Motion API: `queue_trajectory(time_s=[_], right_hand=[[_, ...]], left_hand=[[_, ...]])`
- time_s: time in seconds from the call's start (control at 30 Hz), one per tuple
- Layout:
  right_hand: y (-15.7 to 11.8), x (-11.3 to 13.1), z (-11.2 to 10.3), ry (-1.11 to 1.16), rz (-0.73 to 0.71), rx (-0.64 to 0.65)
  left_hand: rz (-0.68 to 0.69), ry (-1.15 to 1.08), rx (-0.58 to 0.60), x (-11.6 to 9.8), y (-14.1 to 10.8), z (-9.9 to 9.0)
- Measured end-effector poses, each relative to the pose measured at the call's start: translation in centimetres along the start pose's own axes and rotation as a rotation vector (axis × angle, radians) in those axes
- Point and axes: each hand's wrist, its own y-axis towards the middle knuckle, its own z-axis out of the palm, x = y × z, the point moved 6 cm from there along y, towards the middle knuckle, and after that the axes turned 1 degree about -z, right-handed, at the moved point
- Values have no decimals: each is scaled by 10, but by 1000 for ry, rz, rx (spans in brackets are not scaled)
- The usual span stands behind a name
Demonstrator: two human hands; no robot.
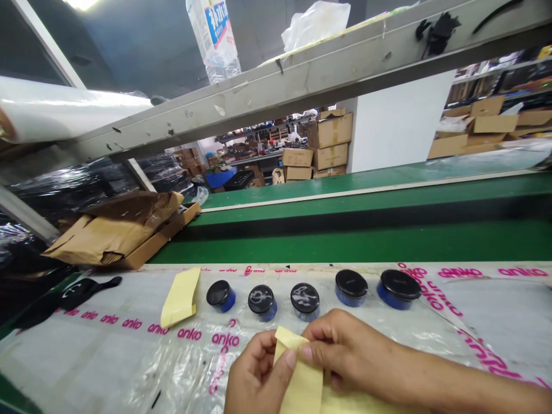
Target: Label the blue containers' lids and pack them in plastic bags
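Note:
Both hands pinch the top of a pale yellow paper strip (304,385) near the front edge of the view. My left hand (261,374) holds its left side, fingers curled and thumb on the paper. From the right, my right hand (345,351) grips the upper right corner between thumb and fingers. More yellow paper lies under my right wrist. Beyond the hands stands a row of several round containers with black lids and blue sides, among them a middle one (305,300) and a rightmost one (399,287). Another yellow piece (181,296) lies left of the row.
Plastic sheeting with pink "anko" print (107,351) covers the table. A black item (81,293) lies at the left, near a cardboard tray (159,236) with brown paper. Behind is a green surface (345,236); a grey beam (259,86) crosses above, bearing a bottle (213,34).

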Motion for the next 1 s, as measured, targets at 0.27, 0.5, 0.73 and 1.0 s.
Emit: queue_trajectory(time_s=[0.27,0.5,0.73,1.0], right_hand=[[-2,23,-8,-201,-112,-121],[6,26,-10,-190,-96,-202],[8,28,-11,-282,-52,-233],[6,32,-11,-268,-7,-194]], left_hand=[[-58,116,66,14,5,-7],[169,374,19,13,10,-9],[264,501,-35,6,8,-9],[346,572,-30,1,6,-8]])
